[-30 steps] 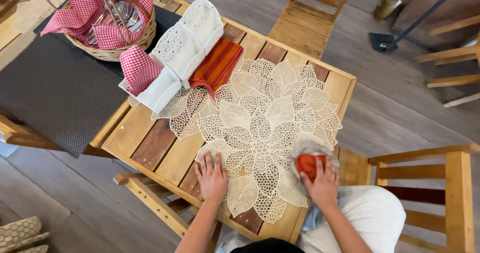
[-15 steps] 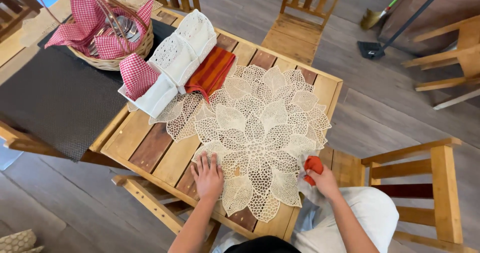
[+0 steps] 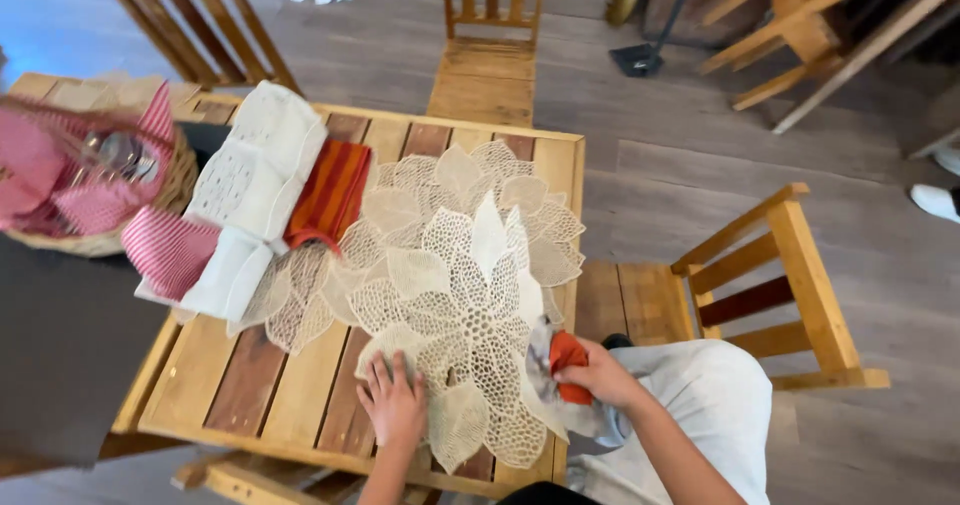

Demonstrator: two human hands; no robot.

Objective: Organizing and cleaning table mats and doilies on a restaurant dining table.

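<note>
The left hand point(image 3: 395, 400) lies flat, fingers spread, on the near edge of the lace mat point(image 3: 450, 285), low in the frame, pinning it to the tabletop point(image 3: 260, 385). The right hand point(image 3: 600, 375), lower centre-right, has its grip pinched around an orange cloth point(image 3: 568, 357) bunched with grey fabric, just at the mat's right edge, over the person's lap. The mat covers the middle of the tabletop, its leaf shapes reaching the far and right edges.

To do this well, I judge the flat hand should keep even pressure so the openwork does not slide or crease, while the cloth works in short strokes along the edge and avoids snagging the cut-outs.

Against the earlier frames, the cloth hand has drawn back off the mat toward the body, the left hand has stayed pressed near the same spot, and the view has swung so the basket point(image 3: 150, 195) and folded linens point(image 3: 250, 180) now sit at the left edge of the frame.
</note>
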